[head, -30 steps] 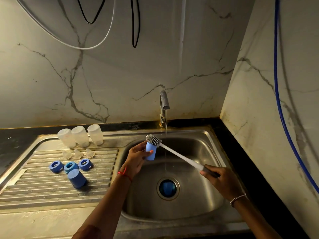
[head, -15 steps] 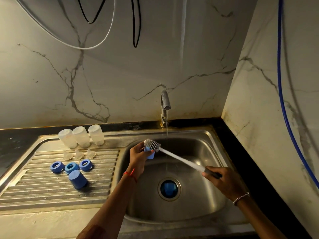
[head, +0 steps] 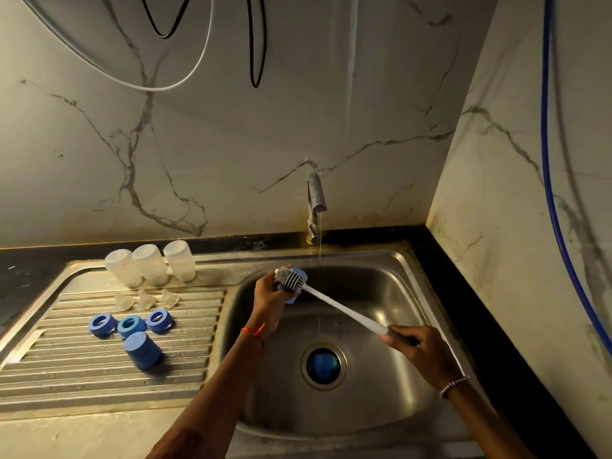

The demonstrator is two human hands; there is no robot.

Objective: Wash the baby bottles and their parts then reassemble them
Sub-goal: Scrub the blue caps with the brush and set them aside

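1. Moved since a second ago: the bristles [head: 289,280], then at the top end of the cap [head: 292,298], now lie across it, with blue showing on both sides of them.
2. Unchanged since then: every piece on the drainboard [head: 82,376], and the running tap [head: 316,197].
3. Left hand [head: 270,301]: my fingers are curled round the cap, which I hold over the back left of the sink [head: 390,276], just left of the water stream.
4. Right hand [head: 425,354]: closed round the dark handle of the brush [head: 342,309], over the right side of the sink. The white shaft slants up and left to the cap.
5. Drain: one blue piece [head: 323,364] sits in it.
6. Drainboard, back row: three bottles [head: 150,265], mouths down.
7. Next row: three nipples [head: 145,299].
8. Next row: three rings [head: 130,326].
9. Nearest me: one spare cap [head: 143,351].
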